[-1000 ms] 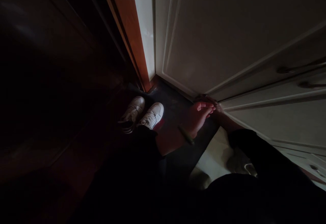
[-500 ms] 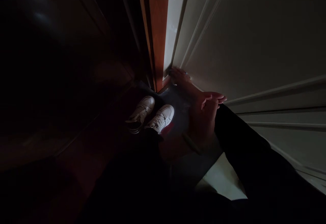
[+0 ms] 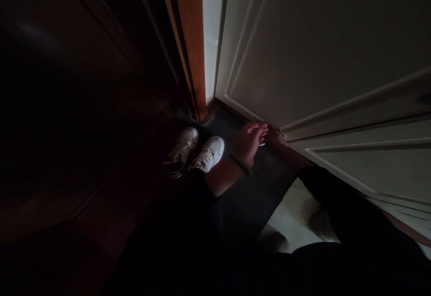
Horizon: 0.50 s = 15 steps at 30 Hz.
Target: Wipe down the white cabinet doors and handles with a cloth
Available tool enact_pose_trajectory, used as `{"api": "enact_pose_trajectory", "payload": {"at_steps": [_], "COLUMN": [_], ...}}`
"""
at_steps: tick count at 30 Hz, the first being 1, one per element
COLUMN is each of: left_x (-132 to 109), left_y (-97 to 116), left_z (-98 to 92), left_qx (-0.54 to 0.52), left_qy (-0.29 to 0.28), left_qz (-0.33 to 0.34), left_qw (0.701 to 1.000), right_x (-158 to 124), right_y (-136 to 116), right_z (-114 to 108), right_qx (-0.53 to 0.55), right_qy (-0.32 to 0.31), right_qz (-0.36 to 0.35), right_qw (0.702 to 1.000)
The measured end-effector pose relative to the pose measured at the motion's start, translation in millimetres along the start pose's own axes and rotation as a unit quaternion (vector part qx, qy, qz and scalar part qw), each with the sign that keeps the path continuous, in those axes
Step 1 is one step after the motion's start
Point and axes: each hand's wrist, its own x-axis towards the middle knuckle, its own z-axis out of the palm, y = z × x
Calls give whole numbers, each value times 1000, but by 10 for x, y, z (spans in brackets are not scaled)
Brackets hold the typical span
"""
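Note:
My left hand [image 3: 253, 138], with a greenish band [image 3: 240, 164] on its wrist, is beside my right hand low down in front of a pale panelled door [image 3: 323, 49]. Its fingers are curled inward, and what they hold, if anything, cannot be made out. Close against the door's lower edge lies my right hand [image 3: 276, 137], in shadow, its fingers partly covered by the left. A tiny pale spot shows just below where the hands meet, too small to name. To the left, two white lace-up sneakers [image 3: 209, 154] point toward the door frame.
An orange-brown wooden door frame [image 3: 192, 44] rises beside a light strip at the hinge side. Dark matting [image 3: 249, 201] covers the floor, with light tile [image 3: 292, 206] at lower right. Deep shadow fills the left side.
My right hand has moved right and down along the door, away from the frame side. My left hand has moved left and its fingers have curled in more. The view has shifted slightly.

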Motion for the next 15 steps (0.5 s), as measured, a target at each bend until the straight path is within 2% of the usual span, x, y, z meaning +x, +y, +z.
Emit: {"api": "enact_pose_trajectory", "payload": {"at_steps": [2,4,6,8,12,13,15], "left_x": [108,215,289,315,264,245,216], "left_y": [57,83,70,23,-116,-145,-184], "left_z": [-36,-56,-53,-33,23,33,42], "left_qx": [27,74,132,190,302,333,393], "left_qy": [40,69,67,30,-47,-63,-94], "left_qz": [7,49,101,125,147,154,154], "left_qw": [999,994,984,973,941,928,902], "right_x": [-271,-486,-650,-765,-866,-873,-879], "right_y": [-52,-153,-286,-431,-688,-736,-807], "right_z": [-68,-127,-203,-305,-553,-612,-717], "right_qx": [68,145,213,319,537,551,544], "right_qy": [48,89,117,117,49,45,63], "right_qz": [66,121,154,172,174,167,146], "right_qw": [994,978,958,925,824,816,824]}}
